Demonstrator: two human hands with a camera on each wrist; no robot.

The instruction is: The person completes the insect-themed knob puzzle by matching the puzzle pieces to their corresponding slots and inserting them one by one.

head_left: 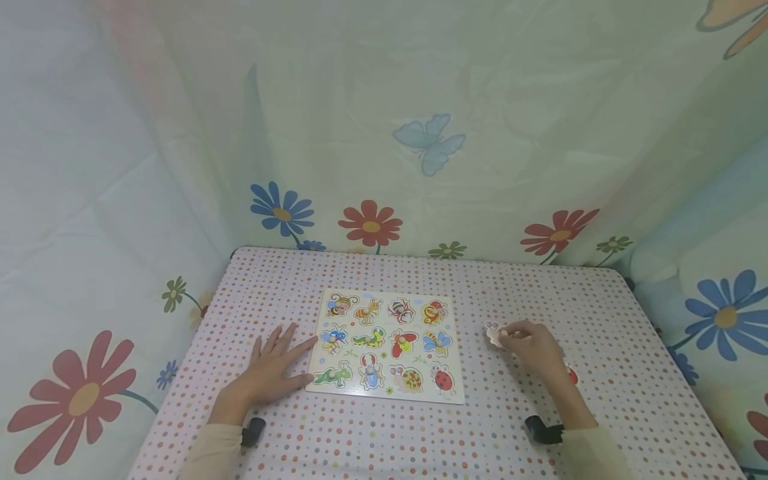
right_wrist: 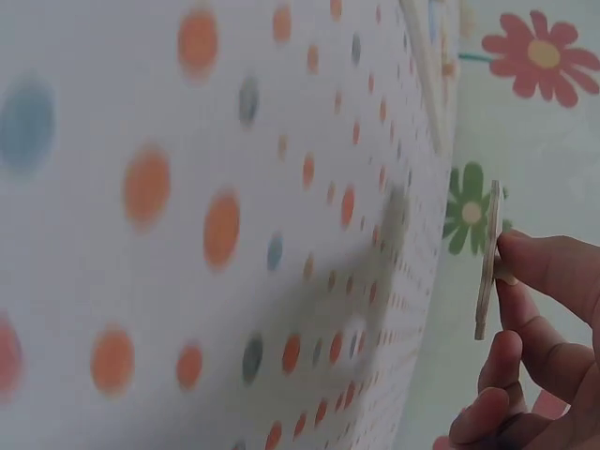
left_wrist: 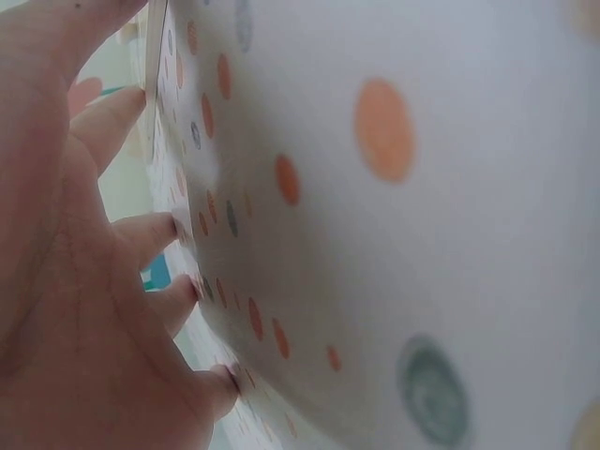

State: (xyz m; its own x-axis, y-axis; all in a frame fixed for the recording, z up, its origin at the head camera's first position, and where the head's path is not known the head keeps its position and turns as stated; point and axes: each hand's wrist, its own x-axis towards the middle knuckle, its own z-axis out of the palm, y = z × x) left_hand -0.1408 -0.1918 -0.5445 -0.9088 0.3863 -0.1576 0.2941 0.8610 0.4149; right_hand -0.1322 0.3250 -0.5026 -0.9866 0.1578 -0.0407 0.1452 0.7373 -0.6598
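Note:
A wooden insect peg puzzle board (head_left: 384, 395) lies flat on the dotted table, bearing insect pictures in rows, several with small knobs. My left hand (head_left: 270, 372) rests spread on the cloth at its left side, thumb and index fingertips at the board's edge. To the right of the board, my right hand (head_left: 536, 350) pinches a thin puzzle piece (head_left: 493, 332) by its knob, above the cloth. That puzzle piece (right_wrist: 488, 267) shows edge-on in the right wrist view; its picture cannot be made out. A red item (head_left: 572, 375) is partly hidden behind the right wrist.
The dotted cloth (head_left: 384, 440) covers the table, whose far edge meets a hanging curtain (head_left: 336, 133) printed with flowers and a butterfly. Curtains also hang at both sides. Black devices sit at the left wrist (head_left: 253, 432) and the right wrist (head_left: 543, 430).

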